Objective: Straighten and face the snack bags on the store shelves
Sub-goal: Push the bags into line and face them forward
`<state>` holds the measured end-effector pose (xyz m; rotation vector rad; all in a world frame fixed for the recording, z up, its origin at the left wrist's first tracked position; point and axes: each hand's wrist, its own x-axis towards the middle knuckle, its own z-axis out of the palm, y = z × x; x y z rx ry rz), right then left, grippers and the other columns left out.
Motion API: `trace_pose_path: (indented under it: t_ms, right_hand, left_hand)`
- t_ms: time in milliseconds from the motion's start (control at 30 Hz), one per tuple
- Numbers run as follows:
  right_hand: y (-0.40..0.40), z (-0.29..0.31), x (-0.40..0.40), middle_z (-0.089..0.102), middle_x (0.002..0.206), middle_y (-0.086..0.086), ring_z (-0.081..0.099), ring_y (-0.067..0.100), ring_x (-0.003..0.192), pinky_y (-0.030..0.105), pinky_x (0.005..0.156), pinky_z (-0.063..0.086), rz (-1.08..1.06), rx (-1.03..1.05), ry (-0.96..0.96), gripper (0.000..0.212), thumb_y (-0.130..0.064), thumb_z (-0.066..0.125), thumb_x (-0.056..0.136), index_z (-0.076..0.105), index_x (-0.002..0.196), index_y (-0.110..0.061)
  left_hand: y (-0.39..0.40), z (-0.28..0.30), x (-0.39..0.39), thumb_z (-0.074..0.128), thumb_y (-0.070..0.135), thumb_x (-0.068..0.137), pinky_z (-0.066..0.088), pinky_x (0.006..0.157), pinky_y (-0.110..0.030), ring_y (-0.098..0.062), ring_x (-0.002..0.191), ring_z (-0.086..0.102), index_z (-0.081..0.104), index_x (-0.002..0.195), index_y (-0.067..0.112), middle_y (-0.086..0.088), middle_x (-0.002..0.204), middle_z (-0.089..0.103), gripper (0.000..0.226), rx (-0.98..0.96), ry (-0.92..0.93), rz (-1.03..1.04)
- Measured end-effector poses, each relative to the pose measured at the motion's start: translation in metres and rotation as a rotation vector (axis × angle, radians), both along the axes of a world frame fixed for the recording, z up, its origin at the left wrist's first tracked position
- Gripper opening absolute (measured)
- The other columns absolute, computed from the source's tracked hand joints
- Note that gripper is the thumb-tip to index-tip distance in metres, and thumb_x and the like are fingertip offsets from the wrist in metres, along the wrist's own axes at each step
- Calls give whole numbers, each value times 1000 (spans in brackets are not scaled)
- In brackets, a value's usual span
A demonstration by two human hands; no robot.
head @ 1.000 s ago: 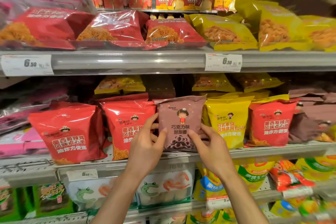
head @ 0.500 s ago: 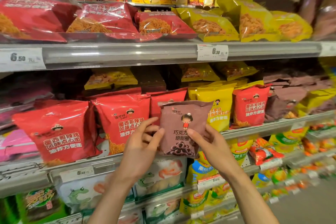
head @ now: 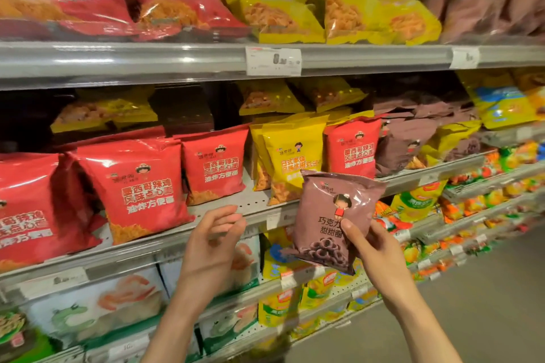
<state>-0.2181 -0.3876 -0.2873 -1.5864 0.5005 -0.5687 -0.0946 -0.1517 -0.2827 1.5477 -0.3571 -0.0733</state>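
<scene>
store aisle, grey metal middle shelf (head: 259, 209) | right hand (head: 374, 256) grips small brown foil snack bag (head: 333, 215) off-shelf | left hand (head: 212, 247) loose, empty | brown pile (head: 413, 132) looks messy, plenty left

I see a brown bag (head: 333, 215) printed with dark rings and a red-dressed figure; left of my fingers (head: 351, 228), red bags (head: 138, 186); above, a yellow bag (head: 290, 156).
</scene>
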Motion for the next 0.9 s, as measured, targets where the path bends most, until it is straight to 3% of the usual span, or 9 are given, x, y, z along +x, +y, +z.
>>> trace_pose_path:
  t_ms: [133,200,267,400,500,633,733,833,900]
  right_hand:
    - [-56,-3,-19,78,104,-7,73,10,100,33,87,54,-23,9,5,25,-34,69,91,72,112,-21]
    - [-91,-3,-29,78,105,-6,73,12,102,38,94,54,-39,-2,6,28,-36,70,90,72,112,-20]
    - [-127,-2,-39,78,105,-5,73,13,102,38,96,54,-41,-6,3,29,-35,70,89,72,112,-18]
    - [-197,3,-60,79,102,-7,73,10,98,30,88,54,-24,-25,1,32,-40,71,86,73,110,-18]
    - [-241,8,-73,79,97,-9,73,4,92,16,77,52,-29,-20,6,24,-34,70,89,73,107,-18]
    - [-287,12,-80,79,100,-9,73,5,94,27,84,53,-34,-13,3,25,-33,69,90,73,111,-19]
    - [-314,13,-79,78,97,-12,73,2,89,20,75,52,-44,-3,-1,20,-33,68,92,72,108,-21]
    - [-337,17,-78,79,98,-9,74,6,91,14,69,55,-54,-6,-5,19,-30,67,93,71,110,-22]
    - [-352,21,-78,79,100,-8,75,9,94,17,72,56,-77,-10,-3,21,-31,67,93,70,112,-23]
  left_hand:
    - [-50,-4,-13,69,10,94,55,77,-20,-2,83,68,67,109,16,-2,94,76,16,17,-14,20]
    - [-82,-2,-23,75,27,90,56,79,-28,-4,86,71,68,110,20,3,95,78,22,33,-27,34]
    - [-118,-1,-33,75,42,82,54,85,-25,-7,91,73,69,109,23,6,96,79,34,42,-53,56]
    - [-191,-1,-55,68,10,96,50,78,-17,-10,80,65,67,114,12,-3,85,74,18,21,-59,41]
    - [-235,2,-65,65,18,95,50,77,-20,-8,81,65,66,119,11,-11,92,75,25,42,-87,28]
    - [-284,12,-67,64,6,97,50,72,-12,-6,81,63,64,116,9,-7,93,72,20,25,-54,4]
    - [-317,20,-64,59,-3,98,47,69,-11,-18,86,56,64,113,9,-12,95,63,20,-34,-19,-59]
    - [-347,28,-59,60,1,98,45,64,-11,-9,80,54,64,116,9,-10,94,60,20,-46,-11,-114]
    - [-368,33,-54,62,3,98,46,63,-13,-4,75,58,66,114,14,-8,94,66,20,-46,-31,-121]
